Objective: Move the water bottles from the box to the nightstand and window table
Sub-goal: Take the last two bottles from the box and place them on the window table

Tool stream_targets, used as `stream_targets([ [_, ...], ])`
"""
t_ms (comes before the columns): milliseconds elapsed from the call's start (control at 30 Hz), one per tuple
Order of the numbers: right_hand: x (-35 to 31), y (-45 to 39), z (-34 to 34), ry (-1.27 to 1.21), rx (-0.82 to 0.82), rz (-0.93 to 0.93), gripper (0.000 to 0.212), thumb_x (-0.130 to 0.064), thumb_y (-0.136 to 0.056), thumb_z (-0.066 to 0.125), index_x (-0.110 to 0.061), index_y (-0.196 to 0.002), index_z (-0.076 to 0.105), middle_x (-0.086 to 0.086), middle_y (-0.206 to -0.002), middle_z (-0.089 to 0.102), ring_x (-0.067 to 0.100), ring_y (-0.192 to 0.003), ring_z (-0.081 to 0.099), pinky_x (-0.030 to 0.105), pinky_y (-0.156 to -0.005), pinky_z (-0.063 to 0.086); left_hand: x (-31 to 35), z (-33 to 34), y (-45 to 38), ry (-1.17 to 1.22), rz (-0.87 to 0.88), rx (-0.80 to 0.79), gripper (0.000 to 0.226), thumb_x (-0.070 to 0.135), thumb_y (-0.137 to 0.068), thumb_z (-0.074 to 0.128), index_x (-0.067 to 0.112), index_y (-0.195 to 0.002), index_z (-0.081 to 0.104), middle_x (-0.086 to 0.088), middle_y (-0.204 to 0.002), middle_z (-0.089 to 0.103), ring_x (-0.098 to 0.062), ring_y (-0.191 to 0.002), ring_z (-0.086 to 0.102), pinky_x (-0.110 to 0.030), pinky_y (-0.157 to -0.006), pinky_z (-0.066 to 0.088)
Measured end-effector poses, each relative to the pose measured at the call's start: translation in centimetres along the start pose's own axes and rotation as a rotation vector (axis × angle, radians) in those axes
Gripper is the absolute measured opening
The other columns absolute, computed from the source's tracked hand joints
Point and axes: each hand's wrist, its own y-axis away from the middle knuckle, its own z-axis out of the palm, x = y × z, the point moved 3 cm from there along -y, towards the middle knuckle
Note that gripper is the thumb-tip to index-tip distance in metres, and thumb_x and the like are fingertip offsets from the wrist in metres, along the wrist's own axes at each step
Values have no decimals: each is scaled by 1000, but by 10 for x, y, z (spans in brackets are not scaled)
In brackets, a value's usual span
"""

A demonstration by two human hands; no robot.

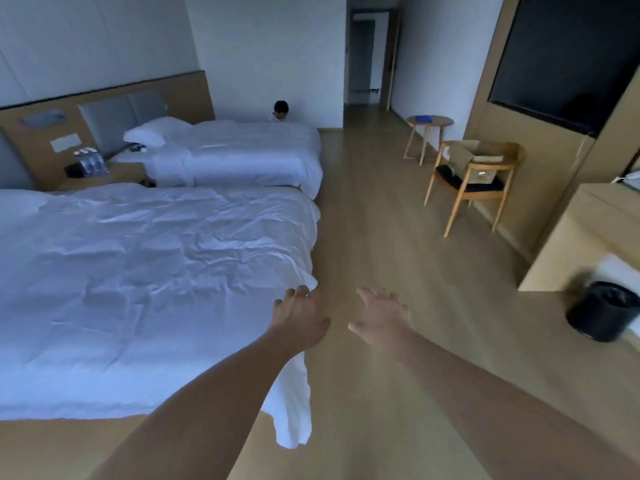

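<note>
Both hands empty, fingers spread loosely: left hand (300,317) and right hand (382,315) at lower centre. The box (476,161) sits on a chair (474,188) at right of frame, well apart, nearer the right hand; water bottles (90,162) stand upright on the nightstand (104,180), left of frame

Two beds, the near bed (145,278) and the far bed (242,154), each under a white cover. One pillow (149,133) shows on the far bed. One nightstand (104,178) between them, bearing one cluster of water bottles (90,163); too small to count singly. One wooden chair (474,181) carrying one cardboard box (474,157). One round side table (429,123) with one blue item (421,118) on its tabletop. One black bin (602,313). One wall screen (568,57). Two bare hands, the left hand (301,317) and the right hand (381,313)
</note>
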Motion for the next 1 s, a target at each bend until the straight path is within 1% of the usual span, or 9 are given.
stream_targets([
  [100,9,-33,-12,11,16,121,80,-52,-83,70,-33,-151,33,4,-149,44,30,-135,42,45,-105,40,1,-1,-56,4,96,-33,51,47,-94,57,18,-135,52,-5,-131,52,-28,-124,48,-43,-100,43],
  [200,23,-57,-17,8,45,220,82,-52,-84,71,-30,-153,32,6,-148,45,32,-135,44,45,-106,41,7,0,-105,4,195,-57,54,46,-94,57,20,-141,47,-6,-139,48,-29,-130,44,-44,-103,39],
  [267,33,-74,-21,-4,50,276,83,-52,-86,70,-29,-155,30,6,-150,44,32,-137,42,45,-108,40,12,1,-134,18,252,-73,57,46,-94,58,21,-144,46,-7,-141,47,-30,-131,43,-45,-105,39],
  [333,43,-91,-23,-5,47,314,82,-50,-87,69,-29,-156,30,6,-150,44,32,-137,42,44,-109,40,19,5,-160,5,293,-99,57,48,-95,58,21,-143,46,-8,-139,49,-31,-130,44,-46,-106,41],
  [467,75,-131,-27,-21,47,386,79,-48,-88,68,-30,-155,31,6,-151,44,32,-137,42,44,-109,41,39,20,-217,-30,355,-147,51,48,-95,56,19,-136,48,-7,-136,52,-31,-127,46,-46,-103,44],
  [567,108,-176,-30,-46,43,418,78,-47,-86,68,-32,-154,32,5,-150,44,31,-135,42,44,-107,40,64,32,-272,-57,392,-156,56,48,-96,54,19,-143,44,-7,-142,49,-31,-132,44,-46,-105,42],
  [700,164,-254,-42,-72,44,434,76,-45,-84,69,-31,-151,35,5,-147,46,31,-133,44,43,-103,40,104,43,-363,-75,413,-146,60,49,-95,55,19,-145,43,-8,-144,50,-32,-133,45,-47,-106,42],
  [867,231,-349,-77,-69,12,444,74,-46,-85,70,-31,-150,36,7,-143,48,32,-131,45,45,-101,42,152,51,-467,-66,348,-192,62,51,-94,57,20,-146,43,-10,-145,49,-34,-134,44,-49,-107,43],
  [1000,266,-415,-108,-63,15,432,71,-46,-87,68,-29,-149,38,7,-143,49,33,-132,45,46,-103,42,187,48,-539,-17,326,-178,59,52,-93,57,21,-142,46,-10,-141,51,-34,-131,46,-49,-101,45],
])
